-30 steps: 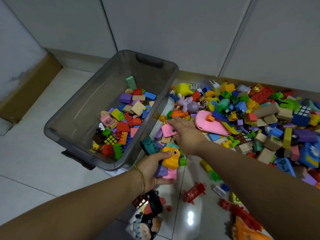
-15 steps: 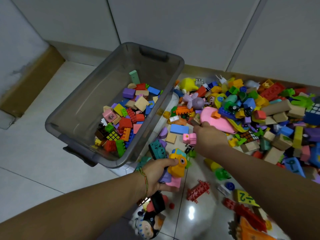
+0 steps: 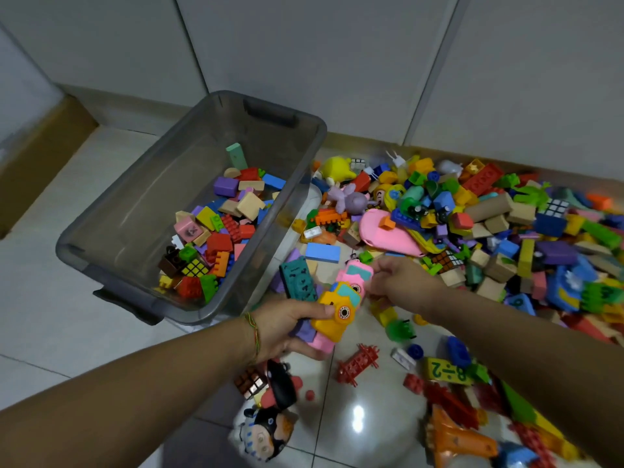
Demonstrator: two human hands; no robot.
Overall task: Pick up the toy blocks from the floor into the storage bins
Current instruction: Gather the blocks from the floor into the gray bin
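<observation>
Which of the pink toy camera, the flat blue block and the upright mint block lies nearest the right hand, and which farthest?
1. pink toy camera, pinched in the right hand.
2. flat blue block, on the floor to its left.
3. upright mint block, far left inside the storage bin.

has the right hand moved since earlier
Yes. The right hand has pulled back toward the person, away from the pink oval toy, carrying a pink block to the left hand's yellow block.
</observation>
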